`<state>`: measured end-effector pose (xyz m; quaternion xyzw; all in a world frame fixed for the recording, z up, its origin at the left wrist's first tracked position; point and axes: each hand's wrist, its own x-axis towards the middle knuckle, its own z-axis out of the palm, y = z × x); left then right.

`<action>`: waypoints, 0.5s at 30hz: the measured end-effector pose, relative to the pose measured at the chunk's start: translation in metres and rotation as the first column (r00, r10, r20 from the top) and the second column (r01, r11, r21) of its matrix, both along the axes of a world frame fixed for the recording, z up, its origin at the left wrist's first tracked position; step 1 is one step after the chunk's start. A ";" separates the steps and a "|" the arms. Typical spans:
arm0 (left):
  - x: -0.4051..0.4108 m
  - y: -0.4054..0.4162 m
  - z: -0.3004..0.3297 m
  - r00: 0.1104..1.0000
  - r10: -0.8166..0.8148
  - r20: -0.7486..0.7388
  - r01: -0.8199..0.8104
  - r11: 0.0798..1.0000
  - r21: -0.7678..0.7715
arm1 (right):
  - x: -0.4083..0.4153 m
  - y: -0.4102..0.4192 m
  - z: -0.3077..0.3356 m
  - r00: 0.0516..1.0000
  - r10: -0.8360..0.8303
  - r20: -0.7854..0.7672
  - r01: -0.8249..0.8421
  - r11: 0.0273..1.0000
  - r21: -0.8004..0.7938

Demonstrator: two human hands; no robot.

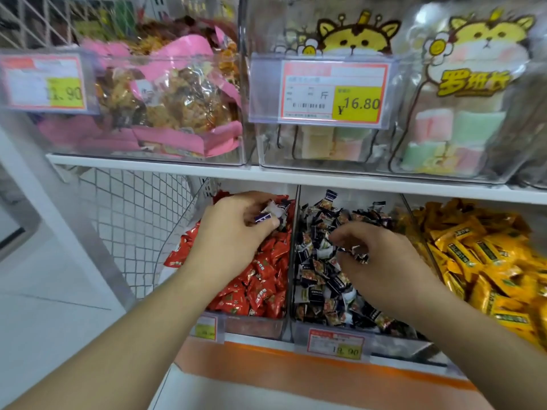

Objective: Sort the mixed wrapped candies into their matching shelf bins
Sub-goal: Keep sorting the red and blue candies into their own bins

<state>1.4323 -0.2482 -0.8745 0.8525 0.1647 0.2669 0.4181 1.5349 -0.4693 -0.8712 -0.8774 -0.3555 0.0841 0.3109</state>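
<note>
From the head camera, both bare arms reach forward into the lower shelf row of clear bins. The left hand [236, 229] is over the far part of the red candy bin [254, 328], its fingers curled round a small bunch of dark-and-white wrapped candies [270, 213] that stand out against the red wrapped candies [260, 279] heaped below it. That pinched bunch sits at the left hand's fingertips, just left of the clear divider wall between the two bins.

The right hand [376, 255] hovers over the middle bin [393, 340], which is filled with dark wrapped candies [322, 288]. Its fingers are bent downward and pinch a dark wrapped piece [361, 257] at their tips, just above the heap. The two hands are near each other, one on each side of the divider.

To the right lies a bin of yellow wrapped candies [479, 261], apart from both hands. A price tag reading 19.90 [336, 344] is clipped to the near edge of the middle bin.

On the upper shelf [177, 170], far above the hands, stand a bin of pink-wrapped snack packs [177, 99], a tag marked 16.80 [333, 90], and bags printed with a yellow cartoon cat [476, 84]. A white wire mesh panel [130, 220] closes the shelf's left side
</note>
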 end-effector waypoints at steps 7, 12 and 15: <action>-0.033 -0.051 0.024 0.993 -0.118 -0.012 0.111 0.960 -0.257 | -0.017 0.007 0.020 0.914 0.145 -0.379 0.028 0.909 0.416; -0.031 -0.069 0.022 0.991 -0.126 -0.043 0.112 0.965 -0.238 | -0.018 -0.004 0.026 0.928 0.120 -0.354 0.041 0.909 0.414; -0.024 -0.068 0.017 0.998 -0.062 -0.017 0.056 0.970 -0.235 | -0.009 -0.009 0.021 0.950 -0.011 -0.312 0.137 0.913 0.384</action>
